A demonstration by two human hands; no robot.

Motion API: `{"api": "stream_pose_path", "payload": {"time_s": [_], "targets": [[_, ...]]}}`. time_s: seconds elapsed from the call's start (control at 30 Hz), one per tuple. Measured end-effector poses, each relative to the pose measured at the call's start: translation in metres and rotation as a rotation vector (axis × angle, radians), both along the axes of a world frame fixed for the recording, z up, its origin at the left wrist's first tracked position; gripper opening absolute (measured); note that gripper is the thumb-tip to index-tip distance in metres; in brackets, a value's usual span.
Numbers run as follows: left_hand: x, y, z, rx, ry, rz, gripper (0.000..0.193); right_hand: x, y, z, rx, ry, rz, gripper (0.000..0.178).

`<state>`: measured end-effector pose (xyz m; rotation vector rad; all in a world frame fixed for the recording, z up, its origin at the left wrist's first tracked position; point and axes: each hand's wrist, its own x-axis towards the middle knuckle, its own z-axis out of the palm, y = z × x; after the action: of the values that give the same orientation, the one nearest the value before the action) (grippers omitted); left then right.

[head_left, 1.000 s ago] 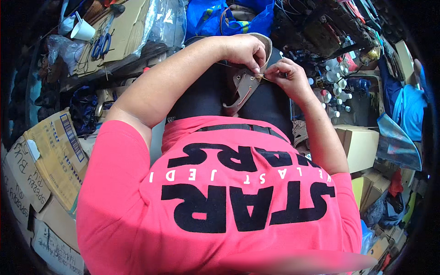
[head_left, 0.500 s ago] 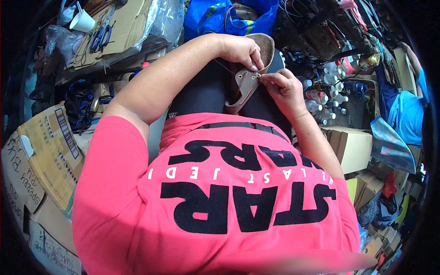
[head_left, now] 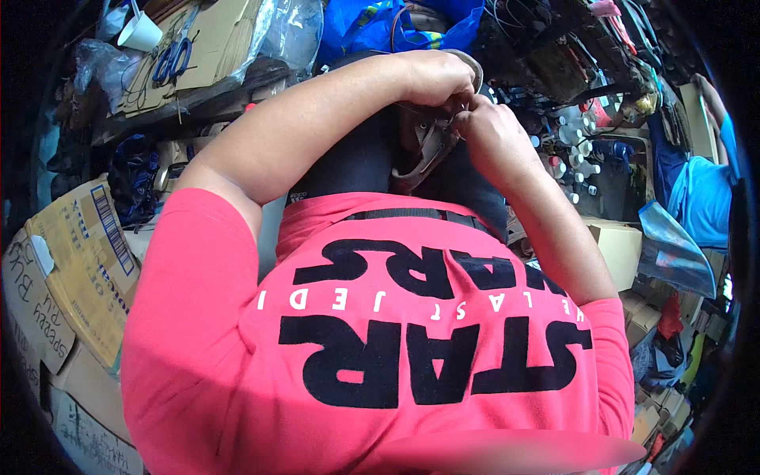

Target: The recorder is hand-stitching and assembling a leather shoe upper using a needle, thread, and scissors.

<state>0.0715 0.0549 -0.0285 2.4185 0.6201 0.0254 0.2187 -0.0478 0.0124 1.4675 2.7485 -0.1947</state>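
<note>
A brown leather shoe (head_left: 423,154) with metal eyelets and a lace along its side lies across my lap, its toe side toward my belt. My left hand (head_left: 442,79) is over the shoe's far part, with fingers bent down and closed. From the right, my right hand (head_left: 492,127) meets it, finger and thumb pinched close to the left fingertips. Both appear to grip the shoelace just above the eyelets, though the fingers hide most of it. Behind my left hand a pale edge of the shoe shows.
A blue bag (head_left: 356,28) lies beyond my knees. Blue-handled scissors (head_left: 172,59) and a white cup (head_left: 140,32) rest on cardboard at the far left. Several bottles (head_left: 574,146) stand at the right near a carton (head_left: 617,249). Boxes (head_left: 79,269) are stacked on the left.
My hands have drawn together over the shoe, the right one moving up and turning its back upward. The shoe's eyelet part is now more shaded and covered.
</note>
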Motion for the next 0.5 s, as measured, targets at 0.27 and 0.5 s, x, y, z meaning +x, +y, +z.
{"api": "stream_pose_path", "payload": {"time_s": [0.27,0.5], "targets": [[-0.014,-0.012,0.002,0.215,-0.176,0.116,0.039,0.014,0.002,-0.023,-0.159,0.369,-0.197,0.023],[-0.074,-0.056,0.015,0.026,-0.218,0.354,0.043,0.045,-0.009,-0.023,-0.509,0.650,-0.368,0.022]]}}
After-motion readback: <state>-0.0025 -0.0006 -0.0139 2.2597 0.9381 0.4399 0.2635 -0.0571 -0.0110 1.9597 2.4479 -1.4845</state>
